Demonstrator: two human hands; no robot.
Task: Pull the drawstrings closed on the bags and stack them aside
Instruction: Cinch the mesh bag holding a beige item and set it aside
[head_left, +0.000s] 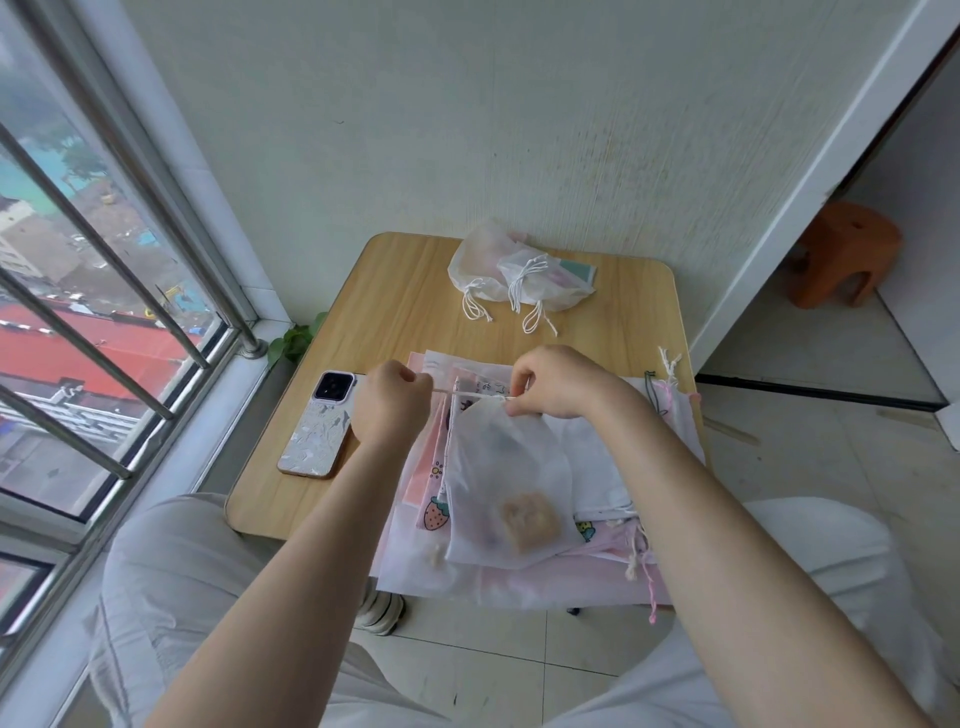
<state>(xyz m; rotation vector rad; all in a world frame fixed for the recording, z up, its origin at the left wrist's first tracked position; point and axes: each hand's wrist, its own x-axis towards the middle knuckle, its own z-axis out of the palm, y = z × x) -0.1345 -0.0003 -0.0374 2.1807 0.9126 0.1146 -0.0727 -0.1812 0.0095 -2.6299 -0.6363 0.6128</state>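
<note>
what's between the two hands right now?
Head view: a taut white drawstring runs from the left hand to the right hand, which pinches the neck of the sheer white bag.

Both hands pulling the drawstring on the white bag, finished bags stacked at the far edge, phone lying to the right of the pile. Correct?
Not quite: the head view shows the phone to the left of the pile, by the window. The rest stands.
</note>
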